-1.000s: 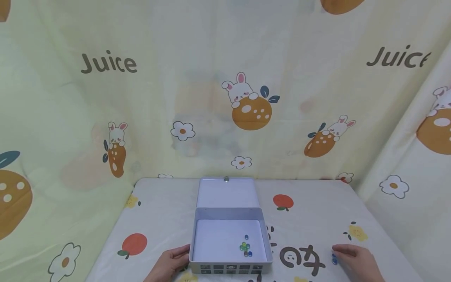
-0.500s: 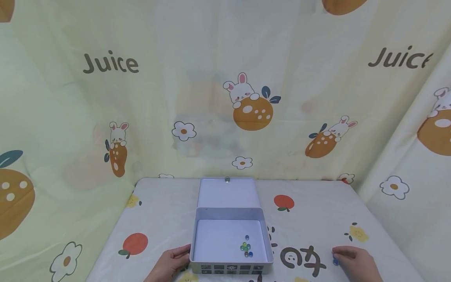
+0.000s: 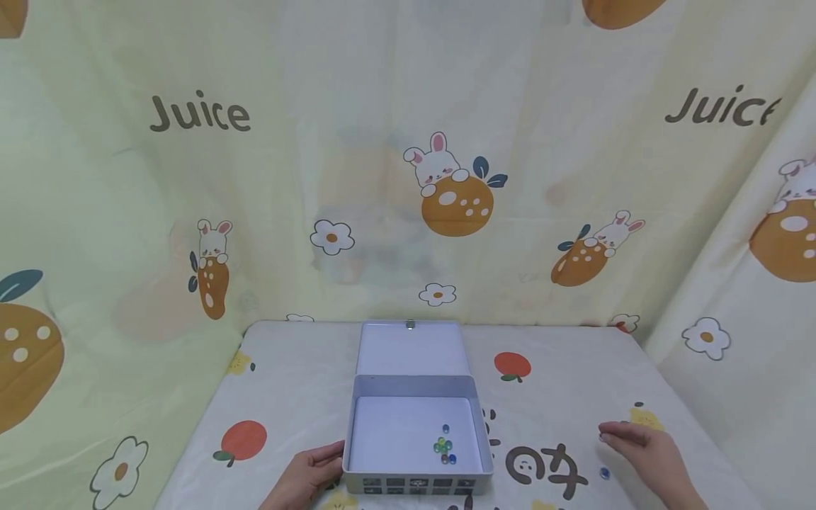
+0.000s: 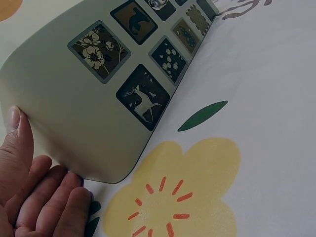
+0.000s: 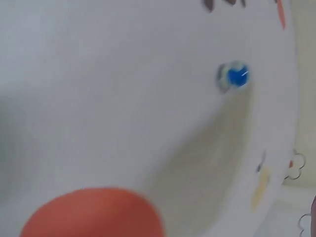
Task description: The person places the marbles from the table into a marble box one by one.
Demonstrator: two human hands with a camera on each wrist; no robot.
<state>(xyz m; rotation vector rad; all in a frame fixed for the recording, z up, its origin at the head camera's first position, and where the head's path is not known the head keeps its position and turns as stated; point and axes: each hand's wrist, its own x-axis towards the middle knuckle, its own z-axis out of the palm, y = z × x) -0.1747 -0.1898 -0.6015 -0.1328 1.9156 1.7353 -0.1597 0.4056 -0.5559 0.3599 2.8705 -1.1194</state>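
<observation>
An open metal box (image 3: 414,482) stands at the front middle of the table, its lid (image 3: 411,347) folded back. Several green, blue and amber glass marbles (image 3: 443,447) lie inside it toward the right. My left hand (image 3: 309,476) rests against the box's left side; in the left wrist view its thumb (image 4: 16,118) touches the wall and the other fingers lie loosely curled by the bottom corner. My right hand (image 3: 644,450) is raised at the right, fingertips pinched on a small marble, mostly hidden. Below it, a blue marble (image 3: 604,472) lies on the cloth.
A printed cloth (image 3: 287,397) covers the table, and a printed curtain (image 3: 382,177) hangs behind and at both sides. In the right wrist view, a large blurred red shape (image 5: 98,215) sits low; I cannot tell what it is.
My right hand has pinched one of the two blue marbles and lifted it off the cloth, leaving one there. The left hand and the box have stayed in place.
</observation>
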